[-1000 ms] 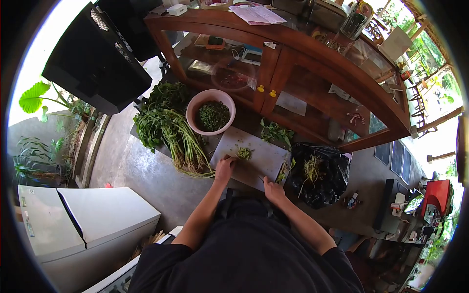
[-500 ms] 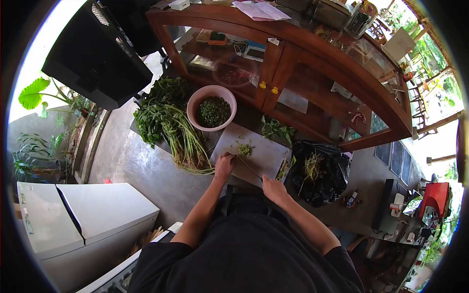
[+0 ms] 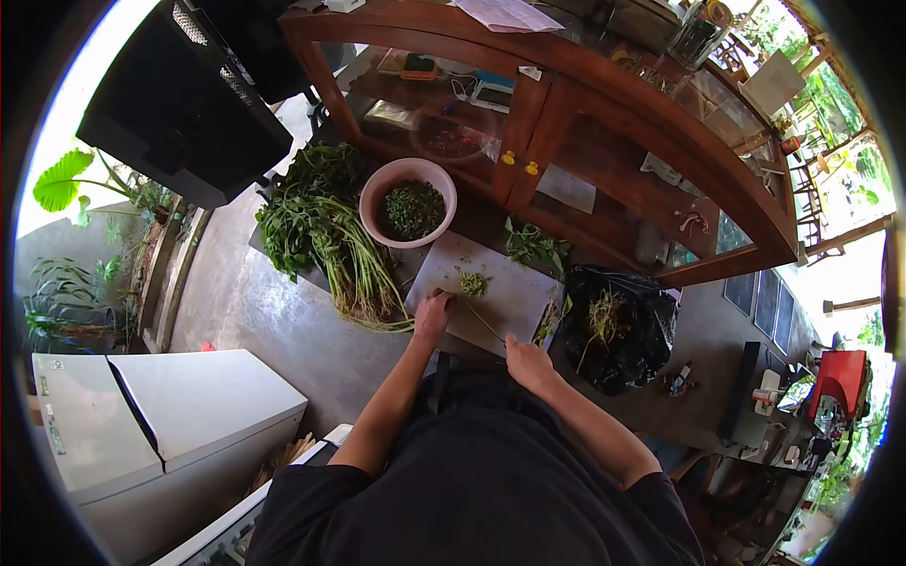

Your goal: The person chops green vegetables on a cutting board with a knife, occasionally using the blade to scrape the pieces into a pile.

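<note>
My right hand is closed around the handle of a thin knife, its blade slanting to the upper left across a pale cutting board. At the board's left edge, near the knife's tip, my left hand has its fingers bent together; what they pinch is hidden. Just beyond the blade sits a small heap of chopped green pieces. Some cut scraps lie along the board's right edge. A bunch of leafy green stems lies left of the board, its root ends towards my left hand.
A pink bowl of chopped greens stands behind the board. Loose leaves lie at its back right. A black plastic bag with root scraps sits to the right. A glass-doored wooden cabinet rises behind; a white fridge stands at left.
The view has shifted slightly. Both hands stay in nearly the same places, with the knife still at a slant over the board; the chopped heap looks much the same.
</note>
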Demonstrator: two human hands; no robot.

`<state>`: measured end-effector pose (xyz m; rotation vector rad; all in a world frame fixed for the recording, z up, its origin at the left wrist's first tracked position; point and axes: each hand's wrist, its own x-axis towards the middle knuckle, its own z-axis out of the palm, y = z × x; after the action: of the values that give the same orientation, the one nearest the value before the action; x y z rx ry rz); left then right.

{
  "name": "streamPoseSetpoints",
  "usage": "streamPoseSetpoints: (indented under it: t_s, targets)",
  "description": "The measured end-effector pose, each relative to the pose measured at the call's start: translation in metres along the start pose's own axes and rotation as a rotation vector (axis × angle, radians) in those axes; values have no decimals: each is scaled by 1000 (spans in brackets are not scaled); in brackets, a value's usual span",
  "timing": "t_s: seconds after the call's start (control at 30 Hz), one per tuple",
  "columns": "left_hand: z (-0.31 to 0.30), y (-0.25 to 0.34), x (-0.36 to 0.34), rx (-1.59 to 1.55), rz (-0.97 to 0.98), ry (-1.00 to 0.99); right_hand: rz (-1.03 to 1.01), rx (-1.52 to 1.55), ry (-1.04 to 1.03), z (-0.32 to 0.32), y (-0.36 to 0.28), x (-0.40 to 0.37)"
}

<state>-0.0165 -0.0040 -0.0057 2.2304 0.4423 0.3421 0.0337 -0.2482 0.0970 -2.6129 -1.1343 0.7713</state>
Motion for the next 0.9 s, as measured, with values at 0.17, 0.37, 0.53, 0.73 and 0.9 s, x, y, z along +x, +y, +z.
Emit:
streamPoseSetpoints:
  t_s: [0.17, 0.37, 0.53, 0.73, 0.9]
  targets:
    - [1, 2, -1, -14, -2, 23, 27, 23, -84, 4, 0, 1]
    - [0, 4, -1, 40, 49, 67, 31, 15, -80, 54, 19, 27]
    - [0, 8, 1, 56, 8, 51, 21, 33, -99, 70, 31, 34]
    - [-3, 8, 0, 35, 0, 48, 30, 22, -181, 61, 40, 13]
    - [-2, 8, -1, 41, -3, 27, 30, 50, -110, 71, 37, 20]
